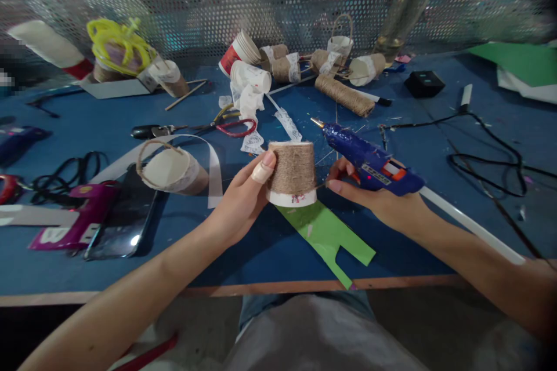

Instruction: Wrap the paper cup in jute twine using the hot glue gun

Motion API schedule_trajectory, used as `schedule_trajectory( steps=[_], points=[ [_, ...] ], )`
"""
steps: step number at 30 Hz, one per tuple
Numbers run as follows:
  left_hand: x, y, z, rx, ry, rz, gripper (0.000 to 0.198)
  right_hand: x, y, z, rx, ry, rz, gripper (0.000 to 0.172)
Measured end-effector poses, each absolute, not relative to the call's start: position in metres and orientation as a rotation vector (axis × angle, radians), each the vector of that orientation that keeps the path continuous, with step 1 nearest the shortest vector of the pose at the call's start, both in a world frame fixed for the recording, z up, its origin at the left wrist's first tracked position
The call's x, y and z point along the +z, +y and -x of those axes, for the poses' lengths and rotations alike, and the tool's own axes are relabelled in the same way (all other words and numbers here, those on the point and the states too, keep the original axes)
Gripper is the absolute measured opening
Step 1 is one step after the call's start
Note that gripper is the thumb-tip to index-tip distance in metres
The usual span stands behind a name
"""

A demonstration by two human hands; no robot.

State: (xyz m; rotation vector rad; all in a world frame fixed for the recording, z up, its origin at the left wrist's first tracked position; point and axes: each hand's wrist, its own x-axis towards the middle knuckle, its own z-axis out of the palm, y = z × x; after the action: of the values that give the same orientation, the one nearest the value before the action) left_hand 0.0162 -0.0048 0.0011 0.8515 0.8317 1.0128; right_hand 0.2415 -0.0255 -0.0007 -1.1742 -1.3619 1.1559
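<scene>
My left hand (248,197) is closed around the side of an upturned paper cup (292,171) wound with brown twine, its thumb bandaged. A white band with a small printed pattern shows at the cup's lower edge. Just right of the cup, my right hand (348,182) pinches the twine strand (322,185) that runs off the winding. A blue glue gun (369,156) lies directly over that hand, nozzle pointing up and left, a long white glue stick (474,226) coming out behind. Whether the hidden fingers also grip the gun, I cannot tell. Beneath the cup lies a green paper cutout (326,232).
To the left are a twine-handled cup basket (174,171), a phone (124,214), a purple glue gun (78,214) and red-handled scissors (237,126). Behind stand several wrapped cups, lace (250,107) and a twine roll (343,95). A black cable (487,156) coils at right.
</scene>
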Motion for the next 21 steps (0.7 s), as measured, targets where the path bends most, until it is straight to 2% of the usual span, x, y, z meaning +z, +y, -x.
schedule_trajectory(
  steps=[15, 21],
  points=[
    [-0.0013, -0.0096, -0.0170, 1.005, 0.782, -0.935, 0.046, 0.0029, -0.0279, -0.2384, 1.269, -1.309, 1.227, 0.034],
    [-0.0028, -0.0079, -0.0154, 0.981, 0.771, -0.882, 0.037, -0.0061, -0.0259, -0.2421, 1.191, -1.342, 1.196, 0.034]
  ],
)
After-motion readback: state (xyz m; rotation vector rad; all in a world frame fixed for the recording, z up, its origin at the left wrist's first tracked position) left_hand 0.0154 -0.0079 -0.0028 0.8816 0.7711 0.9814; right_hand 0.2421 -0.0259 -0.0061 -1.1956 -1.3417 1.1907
